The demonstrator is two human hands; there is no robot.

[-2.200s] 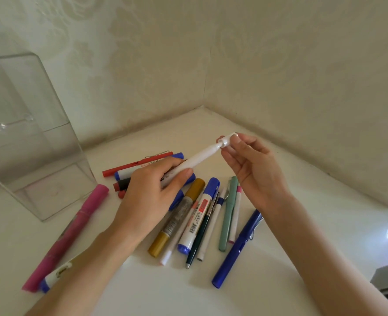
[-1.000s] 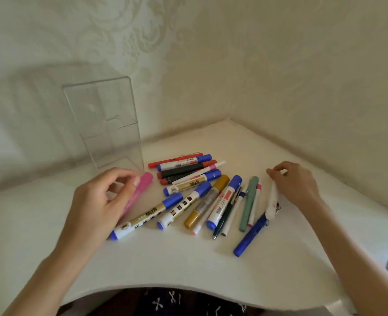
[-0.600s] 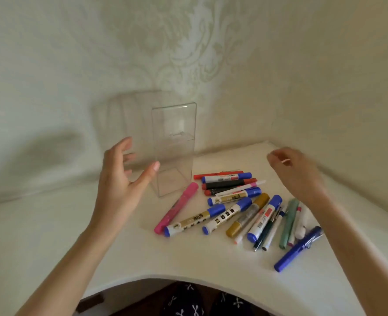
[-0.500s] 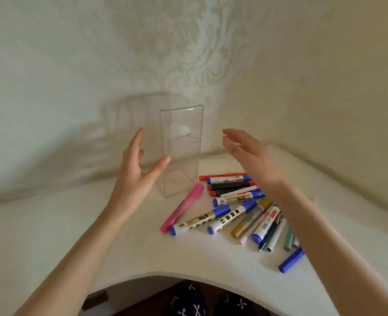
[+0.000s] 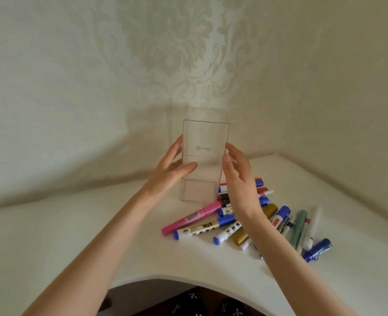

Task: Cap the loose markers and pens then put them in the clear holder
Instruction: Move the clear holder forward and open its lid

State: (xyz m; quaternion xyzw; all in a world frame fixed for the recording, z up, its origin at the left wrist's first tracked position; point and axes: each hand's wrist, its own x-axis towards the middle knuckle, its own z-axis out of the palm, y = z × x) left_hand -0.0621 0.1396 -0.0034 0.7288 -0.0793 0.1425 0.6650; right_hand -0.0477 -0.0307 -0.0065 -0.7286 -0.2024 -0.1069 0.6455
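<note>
Two hands flank the clear holder (image 5: 205, 133), and nothing lies inside it. It stands upright on the tabletop (image 5: 51, 224), its long axis vertical, with the wall (image 5: 97, 87) just behind it.

The left hand (image 5: 172, 165) is at the holder's left wall. Its fingers are spread and nearly straight, and the thumb lies across the holder's front face, apparently touching it. The right hand (image 5: 236, 176) is at the holder's right edge, also spread wide with relaxed fingers, its thumb tip just at that edge. Whether it presses the plastic or only hovers beside it cannot be told. Neither hand carries a pen.

The pile of markers and pens (image 5: 225, 222) lies flat to the right of the holder and in front of it, partly under the right forearm. Most of their long axes run diagonally, from near the holder's foot out toward the tabletop's front edge. The pink marker (image 5: 189, 218) is the nearest, its upper end just beside the holder's front right corner.

The hands look set to clasp the holder from both sides, probably to shift or steady it. Since the pile sits on the holder's right, the right hand is the nearer one for picking up pens afterwards. Each pen would need tipping from flat to upright to drop in. Whether every cap is on is too small to tell.
</note>
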